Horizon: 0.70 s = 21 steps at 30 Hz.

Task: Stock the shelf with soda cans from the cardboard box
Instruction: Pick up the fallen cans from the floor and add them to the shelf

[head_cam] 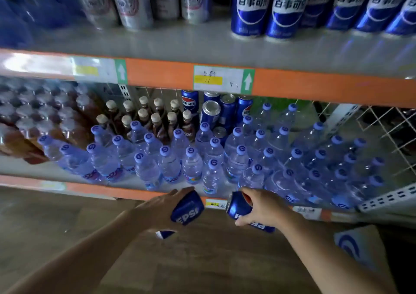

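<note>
Holding one blue soda can each, both hands are low at 6 o'clock, just in front of the bottom shelf [29, 168]; the left hand [161, 206] has its fingers curled round the left can [188, 208], which lies tipped on its side; the right hand [264, 206] is clamped over the right can [238, 206], with the can's top end pointing to about 10 o'clock. To do this step well, I think each can should be turned to stand up before it goes in, with the name facing out; put one down first, then the other, so the hands do not bump. A small blue and white bit [165, 234] peeks out under the left hand; I cannot tell what it is. At 4 o'clock a box with a blue swirl [360, 246] sits low down; I cannot tell if it is the soda box.

Next, in the middle, lots of water bottles [168, 165] fill the front of the bottom shelf; brown drink bottles [157, 122] stand behind them at 10 o'clock. A few back cans [210, 111] hide near 12 o'clock; the water bottles block the way there, so a reach over them could knock some down.

Farthest, at 1 o'clock, the top shelf [202, 39] holds a row of big blue cans [290, 7] with bare room in front; silver cans [132, 3] stand at 11 o'clock.
</note>
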### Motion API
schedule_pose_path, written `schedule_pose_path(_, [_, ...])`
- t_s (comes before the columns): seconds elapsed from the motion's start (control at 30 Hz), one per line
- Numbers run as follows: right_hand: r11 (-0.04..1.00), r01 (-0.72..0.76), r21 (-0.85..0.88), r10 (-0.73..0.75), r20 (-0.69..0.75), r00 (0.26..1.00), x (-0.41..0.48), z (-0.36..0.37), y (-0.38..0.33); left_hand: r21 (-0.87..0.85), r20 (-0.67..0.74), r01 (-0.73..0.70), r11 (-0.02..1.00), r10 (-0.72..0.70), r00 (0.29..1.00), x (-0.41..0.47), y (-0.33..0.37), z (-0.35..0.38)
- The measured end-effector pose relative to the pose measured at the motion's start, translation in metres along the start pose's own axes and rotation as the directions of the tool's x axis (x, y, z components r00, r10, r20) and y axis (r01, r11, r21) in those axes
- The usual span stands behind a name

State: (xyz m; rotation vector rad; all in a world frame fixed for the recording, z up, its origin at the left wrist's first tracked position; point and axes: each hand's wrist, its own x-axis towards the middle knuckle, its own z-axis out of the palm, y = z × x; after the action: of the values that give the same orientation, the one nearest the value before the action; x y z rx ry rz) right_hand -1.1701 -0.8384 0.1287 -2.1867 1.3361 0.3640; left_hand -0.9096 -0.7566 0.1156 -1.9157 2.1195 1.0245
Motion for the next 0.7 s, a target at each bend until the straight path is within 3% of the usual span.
schedule_pose_path(0.4, [0.997,-0.02,0.073,0.026,-0.087,0.996,-0.105,-0.15,-0.032,0.0,-0.05,-0.072,0.997,0.072,0.996,-0.077,0.099,-0.134])
schedule_pose_path(0.7, [0.992,0.001,0.128,0.034,-0.275,0.961,-0.144,-0.258,-0.011,-0.149,-0.142,-0.067,0.987,0.045,0.989,-0.082,0.175,-0.214])
